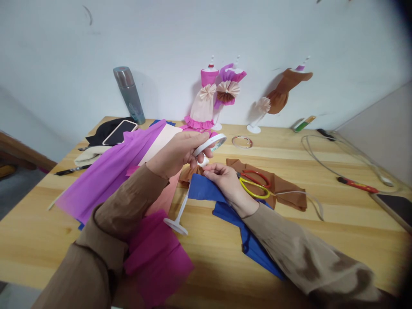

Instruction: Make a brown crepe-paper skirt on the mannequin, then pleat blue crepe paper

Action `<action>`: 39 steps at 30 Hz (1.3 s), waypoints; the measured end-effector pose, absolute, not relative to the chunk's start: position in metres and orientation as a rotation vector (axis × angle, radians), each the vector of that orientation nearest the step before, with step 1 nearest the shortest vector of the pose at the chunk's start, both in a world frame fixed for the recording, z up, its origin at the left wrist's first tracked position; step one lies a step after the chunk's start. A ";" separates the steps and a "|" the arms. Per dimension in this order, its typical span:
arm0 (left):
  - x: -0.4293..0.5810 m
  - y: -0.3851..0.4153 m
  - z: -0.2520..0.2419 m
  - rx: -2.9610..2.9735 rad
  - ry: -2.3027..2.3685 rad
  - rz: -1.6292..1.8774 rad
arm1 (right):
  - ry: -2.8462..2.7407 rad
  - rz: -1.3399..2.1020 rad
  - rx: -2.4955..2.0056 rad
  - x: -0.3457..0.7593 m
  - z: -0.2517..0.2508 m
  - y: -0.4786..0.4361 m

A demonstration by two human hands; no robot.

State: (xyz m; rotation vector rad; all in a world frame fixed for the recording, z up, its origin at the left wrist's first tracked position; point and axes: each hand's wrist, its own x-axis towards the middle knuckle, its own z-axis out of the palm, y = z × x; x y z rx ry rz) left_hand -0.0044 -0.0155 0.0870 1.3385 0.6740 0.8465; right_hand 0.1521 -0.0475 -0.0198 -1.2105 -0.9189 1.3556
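My left hand (180,152) is closed around a white roll of tape (210,144), held up over the table. Just below it, my right hand (222,178) pinches with thumb and forefinger at the upper edge of a blue crepe paper piece (206,189). Between the hands, a small white dress-form stand (175,225) leans on its round base, with brown paper (191,174) around its upper part. My fingers partly hide its top. Scissors (255,183) with red and yellow handles lie right beside my right wrist, on folded brown paper (289,191).
Purple (106,180) and magenta paper (161,257) spread at left; more blue paper (247,236) lies under my right forearm. Dressed mini forms (204,103) stand along the wall. A flask (130,96), phone (120,132), wire coil (242,142) and red-handled tool with cable (357,185) surround the work area.
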 end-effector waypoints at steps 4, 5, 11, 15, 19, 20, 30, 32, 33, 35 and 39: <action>-0.003 -0.014 0.085 1.332 0.676 0.851 | -0.929 1.363 -1.199 0.152 -0.017 -0.047; -0.004 -0.014 0.085 1.331 0.678 0.847 | -0.932 1.364 -1.189 0.153 -0.014 -0.047; -0.005 -0.012 0.085 1.393 0.712 0.822 | -0.971 1.304 -1.081 0.171 0.032 -0.066; 0.001 -0.018 0.084 1.466 0.822 0.706 | -1.180 1.050 -1.027 0.190 0.067 -0.086; 0.008 -0.028 0.081 1.564 0.888 0.564 | -1.278 0.959 -1.022 0.200 0.079 -0.093; 0.009 -0.030 0.080 1.582 0.881 0.540 | -1.299 0.958 -1.034 0.201 0.079 -0.093; 0.013 -0.036 0.091 1.585 0.888 0.470 | -1.405 0.855 -1.111 0.210 0.079 -0.092; 0.015 -0.036 0.092 1.537 0.899 0.470 | -1.422 0.839 -1.097 0.209 0.079 -0.093; 0.016 -0.036 0.092 1.505 0.903 0.482 | -1.427 0.825 -1.090 0.208 0.079 -0.094; 0.017 -0.036 0.091 1.452 0.904 0.508 | -1.433 0.805 -1.062 0.205 0.079 -0.095; 0.019 -0.038 0.088 1.498 0.856 0.515 | -1.452 0.827 -0.987 0.204 0.083 -0.098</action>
